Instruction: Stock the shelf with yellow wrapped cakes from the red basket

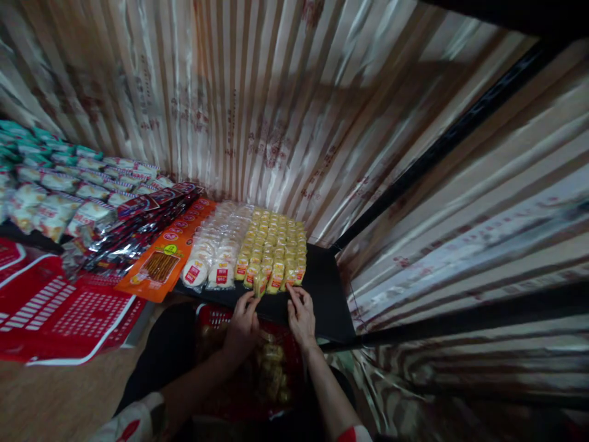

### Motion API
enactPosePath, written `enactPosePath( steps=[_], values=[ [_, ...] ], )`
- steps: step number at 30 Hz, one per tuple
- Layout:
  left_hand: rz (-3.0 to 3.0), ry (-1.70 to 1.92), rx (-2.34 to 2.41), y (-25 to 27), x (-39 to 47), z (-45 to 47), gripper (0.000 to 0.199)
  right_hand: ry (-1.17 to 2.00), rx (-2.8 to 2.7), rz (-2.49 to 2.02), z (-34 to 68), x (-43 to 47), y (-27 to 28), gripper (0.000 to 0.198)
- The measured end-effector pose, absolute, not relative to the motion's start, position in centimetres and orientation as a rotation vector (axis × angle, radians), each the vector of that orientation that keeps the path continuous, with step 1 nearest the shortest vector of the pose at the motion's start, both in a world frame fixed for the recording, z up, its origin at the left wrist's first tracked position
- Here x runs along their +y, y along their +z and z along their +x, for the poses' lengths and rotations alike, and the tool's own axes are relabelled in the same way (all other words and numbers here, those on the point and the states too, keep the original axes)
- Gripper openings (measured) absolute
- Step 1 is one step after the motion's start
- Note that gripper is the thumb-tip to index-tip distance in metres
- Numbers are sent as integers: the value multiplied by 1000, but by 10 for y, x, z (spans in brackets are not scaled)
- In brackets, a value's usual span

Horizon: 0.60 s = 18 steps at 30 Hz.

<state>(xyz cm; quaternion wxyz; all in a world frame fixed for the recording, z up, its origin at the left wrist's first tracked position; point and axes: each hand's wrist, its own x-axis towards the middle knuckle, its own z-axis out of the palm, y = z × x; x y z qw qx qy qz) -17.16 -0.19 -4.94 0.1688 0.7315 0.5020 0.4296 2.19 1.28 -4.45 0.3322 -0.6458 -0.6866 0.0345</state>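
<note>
Small yellow snack packets (273, 245) with red-and-white labels stand in tight rows on a black shelf (324, 276). My left hand (243, 322) pinches a yellow packet (260, 285) at the front edge, a little out of line with its neighbours. My right hand (301, 316) is open, its outstretched fingertips touching the front row near the right end. Below the shelf, on my lap, a red basket (216, 316) holds more yellow packets (273, 362), partly hidden by my forearms and dim light.
Left of the yellow rows are clear packs of round white crackers (221, 270), an orange pack of stick snacks (161, 258), dark shiny packs (133, 233) and white bags (55, 209). A red basket (69, 307) sits lower left. Black posts (442, 144) and striped curtain (276, 92) enclose the shelf.
</note>
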Motion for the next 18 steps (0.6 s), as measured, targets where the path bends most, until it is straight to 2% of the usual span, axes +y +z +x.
enactPosePath(
  steps=[18],
  values=[
    [2010, 1180, 1580, -36, 33, -160, 30, 102, -1809, -1728, 21, 12, -44, 48]
  ],
)
